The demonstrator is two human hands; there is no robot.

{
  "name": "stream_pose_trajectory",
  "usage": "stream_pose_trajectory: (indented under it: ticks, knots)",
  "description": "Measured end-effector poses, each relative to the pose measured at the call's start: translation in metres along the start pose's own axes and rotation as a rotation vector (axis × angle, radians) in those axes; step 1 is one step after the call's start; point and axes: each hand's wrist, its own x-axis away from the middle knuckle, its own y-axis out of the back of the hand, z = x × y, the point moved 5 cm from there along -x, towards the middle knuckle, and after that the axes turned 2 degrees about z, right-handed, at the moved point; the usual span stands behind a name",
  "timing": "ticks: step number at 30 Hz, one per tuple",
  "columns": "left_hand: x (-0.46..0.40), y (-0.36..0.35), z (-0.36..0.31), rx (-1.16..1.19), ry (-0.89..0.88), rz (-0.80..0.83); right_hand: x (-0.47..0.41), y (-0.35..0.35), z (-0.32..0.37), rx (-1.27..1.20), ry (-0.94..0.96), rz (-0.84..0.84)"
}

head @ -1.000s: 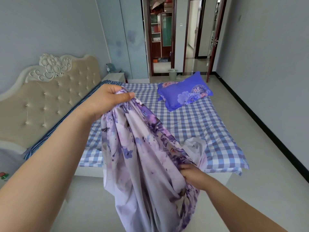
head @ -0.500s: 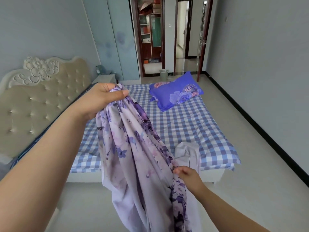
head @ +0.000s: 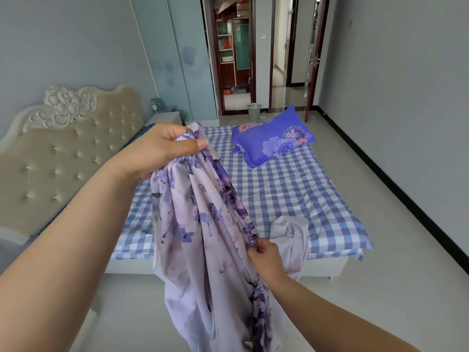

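A pale lilac cotton sheet printed with purple and pink flowers [head: 203, 224] hangs through the middle of the frame, from just above centre down past the bottom edge. The left hand [head: 162, 148] holds its gathered top edge at centre left, fingers curled over the bunched cloth and the thumb pressed along it. The right hand [head: 266, 255], lower and right of centre, pinches the sheet's darker printed border between thumb and fingertips, with the remaining fingers curled in close. Between the two hands the border runs as a taut diagonal line, and the rest of the cloth falls in loose folds below.

Behind the sheet lies a bed covered in a blue-and-white checked cloth [head: 291, 199]. A bright blue floral pillow [head: 274, 138] rests on it at upper right of centre. A cream tufted headboard with carved white trim [head: 71, 148] fills the left side, and a pale crumpled cloth [head: 291, 229] lies at the bed's near edge, just beside the right hand.
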Motion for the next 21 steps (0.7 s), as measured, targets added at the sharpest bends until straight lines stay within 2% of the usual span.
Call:
stream_pose_trajectory:
  ticks: [5,10,21]
  knots:
    - [0.003,0.005,-0.001,-0.002,0.01,-0.023,-0.004,-0.002,-0.014,0.06,-0.08,-0.018]
    - [0.006,0.011,-0.001,-0.011,0.028,-0.04,0.001,-0.004,-0.027,0.024,-0.023,-0.062]
    - [0.007,0.009,-0.003,0.013,0.006,-0.023,0.01,0.007,-0.027,-0.337,-0.104,-0.16]
